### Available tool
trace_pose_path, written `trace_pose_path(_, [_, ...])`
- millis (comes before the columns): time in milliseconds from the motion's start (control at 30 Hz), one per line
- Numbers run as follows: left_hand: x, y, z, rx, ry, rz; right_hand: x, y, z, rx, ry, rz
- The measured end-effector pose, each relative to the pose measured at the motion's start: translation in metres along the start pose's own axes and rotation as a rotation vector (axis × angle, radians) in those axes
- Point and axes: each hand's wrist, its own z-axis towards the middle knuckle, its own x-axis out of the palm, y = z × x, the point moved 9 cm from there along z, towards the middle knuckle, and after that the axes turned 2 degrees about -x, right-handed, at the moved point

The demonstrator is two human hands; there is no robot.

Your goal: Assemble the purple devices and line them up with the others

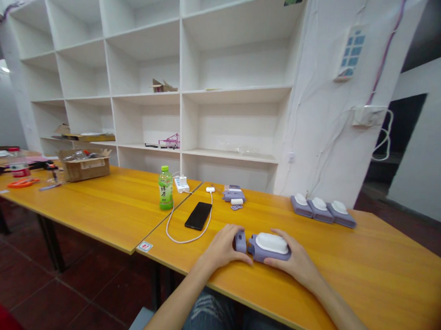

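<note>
A person sits at a glossy orange wooden tabletop, both bare forearms reaching forward. Between the hands lies a device: a rounded lavender plastic body with a smooth white oval pad on top. The right hand cups the device's right side, its grip curled around the body. The left hand touches a small lavender cap standing at the device's left end; fingers bend over it, though whether this grip pinches the cap cannot be told.

Behind the device to its right, three matching devices sit side by side. Behind it to the left lie a flat black phone on a looping white cable, and a green plastic bottle. White square-celled shelves fill the wall beyond.
</note>
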Motion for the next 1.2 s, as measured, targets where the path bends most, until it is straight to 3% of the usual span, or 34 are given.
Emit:
trace_pose_path(567, [0.002, -0.007, -0.003, -0.035, 0.023, -0.132, 0.004, 0.018, -0.004, -0.061, 0.000, -0.066])
trace_pose_path(800, [0.017, 0.025, -0.005, -0.326, -0.098, -0.310, 0.003, 0.022, -0.006, -0.120, -0.012, -0.084])
trace_pose_path(1000, [0.031, 0.031, -0.008, -0.406, -0.137, -0.534, -0.003, 0.033, -0.009, -0.180, -0.063, -0.109])
trace_pose_path(1200, [0.031, 0.035, -0.010, -0.482, -0.152, -0.739, -0.011, 0.053, -0.013, -0.320, -0.139, -0.191])
